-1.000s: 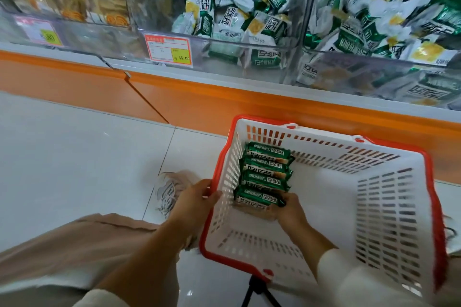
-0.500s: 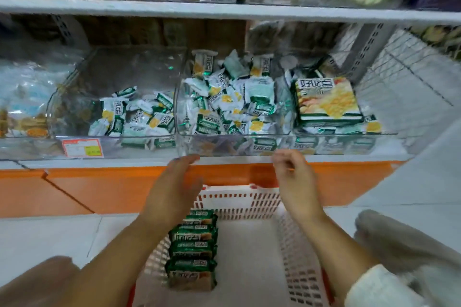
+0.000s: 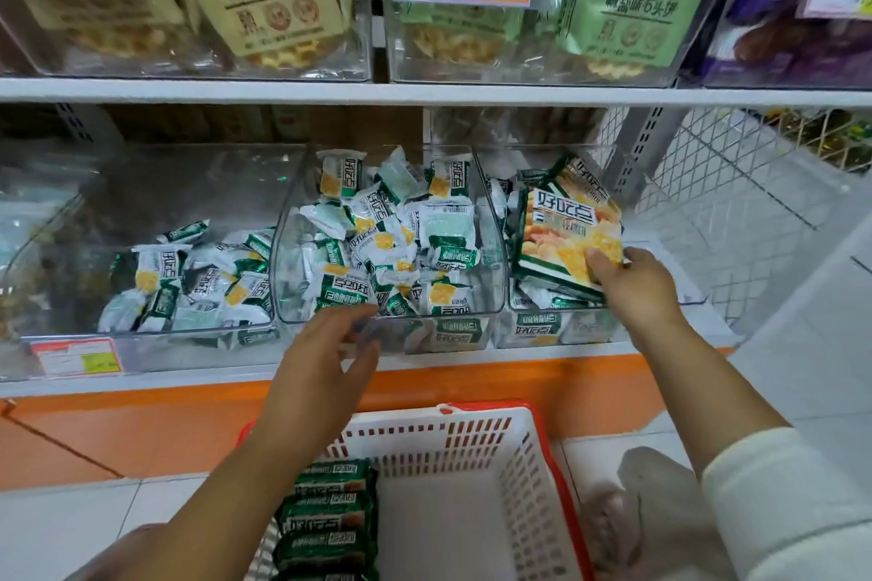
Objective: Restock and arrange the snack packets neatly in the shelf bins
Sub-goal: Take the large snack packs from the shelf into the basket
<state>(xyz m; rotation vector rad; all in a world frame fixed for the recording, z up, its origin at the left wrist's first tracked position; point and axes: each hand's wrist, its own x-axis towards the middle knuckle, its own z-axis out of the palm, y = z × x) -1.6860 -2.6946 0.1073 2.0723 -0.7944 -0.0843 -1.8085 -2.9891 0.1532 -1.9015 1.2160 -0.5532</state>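
Observation:
Three clear bins stand on the low shelf. The left bin (image 3: 155, 184) and middle bin (image 3: 490, 250) hold loose green-and-white snack packets (image 3: 382, 245). In the right bin a large green snack bag (image 3: 561, 231) leans upright, and my right hand (image 3: 632, 283) grips its lower right corner. My left hand (image 3: 325, 363) hovers with fingers spread in front of the middle bin's front wall, touching nothing I can make out. Below, a white and red basket (image 3: 533, 476) holds a row of green packets (image 3: 330, 519) along its left side.
The upper shelf (image 3: 424, 92) carries bins of large biscuit bags with price tags. A wire mesh panel (image 3: 736, 184) closes the shelf on the right. An orange plinth (image 3: 141, 429) runs under the bins. White floor tiles lie left and right of the basket.
My view rose from the basket to the shelf. My right hand reached up to the right bin and took hold of the large bag; my left hand lifted toward the middle bin.

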